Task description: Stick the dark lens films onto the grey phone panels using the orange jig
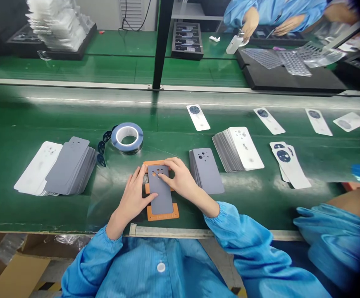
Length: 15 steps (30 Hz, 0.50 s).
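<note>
A grey phone back panel (161,199) with camera cutouts lies on an orange fixture (163,216) in front of me. My left hand (135,196) grips the panel's left side, its fingertips at the upper left edge and its thumb on the surface. From the right, my right hand (181,178) holds the top end, thumb beside the cutouts and fingers at the upper edge. Close by on the right stands a stack of grey panels (209,174). A roll of blue tape (127,138) sits beyond my left hand, dark round camera stickers (101,147) trailing from it.
Stacked panels (70,169) lie at the left, and a white-topped stack (241,149) at the right. Several white pieces with dark circles (268,121) are spread along the green belt (167,145). A divider post (161,45) rises behind. Co-workers' arms show across and at right.
</note>
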Motion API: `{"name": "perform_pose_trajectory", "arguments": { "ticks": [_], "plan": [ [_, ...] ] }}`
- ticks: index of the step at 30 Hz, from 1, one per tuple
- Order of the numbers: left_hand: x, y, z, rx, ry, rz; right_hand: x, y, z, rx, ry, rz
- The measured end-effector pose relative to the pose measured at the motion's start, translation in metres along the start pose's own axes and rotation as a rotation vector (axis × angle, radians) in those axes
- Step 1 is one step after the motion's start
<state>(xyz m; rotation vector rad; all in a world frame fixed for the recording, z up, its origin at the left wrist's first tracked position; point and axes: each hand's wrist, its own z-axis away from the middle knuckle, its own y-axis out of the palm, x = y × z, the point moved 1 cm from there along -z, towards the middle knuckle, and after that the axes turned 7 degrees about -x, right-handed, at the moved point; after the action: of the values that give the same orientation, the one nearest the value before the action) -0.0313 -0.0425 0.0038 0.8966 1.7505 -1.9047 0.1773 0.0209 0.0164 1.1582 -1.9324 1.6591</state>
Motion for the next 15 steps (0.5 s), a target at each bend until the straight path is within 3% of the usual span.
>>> {"name": "perform_pose_trajectory", "arguments": {
  "ticks": [3,7,15],
  "plan": [
    [-0.001,-0.002,-0.002,0.027,0.083,-0.082,0.000,0.000,0.005,0.011,-0.134,0.235],
    [-0.003,-0.007,-0.008,0.128,0.183,-0.155,0.000,0.006,0.018,0.105,-0.246,0.370],
    [-0.007,-0.016,-0.015,0.106,0.137,-0.035,0.005,0.007,0.030,0.138,-0.286,0.469]
  ]
}}
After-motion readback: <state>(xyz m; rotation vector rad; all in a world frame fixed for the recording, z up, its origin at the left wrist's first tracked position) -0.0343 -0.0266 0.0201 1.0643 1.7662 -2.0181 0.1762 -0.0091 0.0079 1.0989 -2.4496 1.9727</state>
